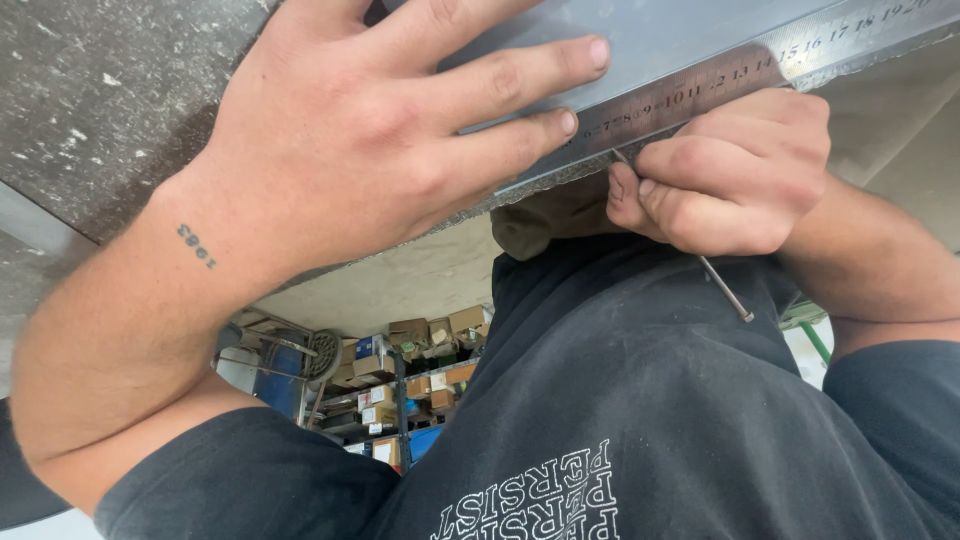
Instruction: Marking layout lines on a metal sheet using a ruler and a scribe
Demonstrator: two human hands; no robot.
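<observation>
My left hand [370, 130] lies flat with fingers spread on a grey metal sheet [670, 35], pressing down a steel ruler [720, 80] that runs along the sheet's near edge. My right hand [725, 170] is curled just below the ruler, gripping a thin metal nail-like scriber [725, 290]. Its tip touches the sheet at the ruler's edge, and its blunt end sticks out below the fist toward my dark shirt.
A dark speckled surface [90, 90] extends to the left under my forearm. Below the sheet's edge, shelves with cardboard boxes [410, 370], a blue drum [285, 375] and a green bar [815, 340] show in the background.
</observation>
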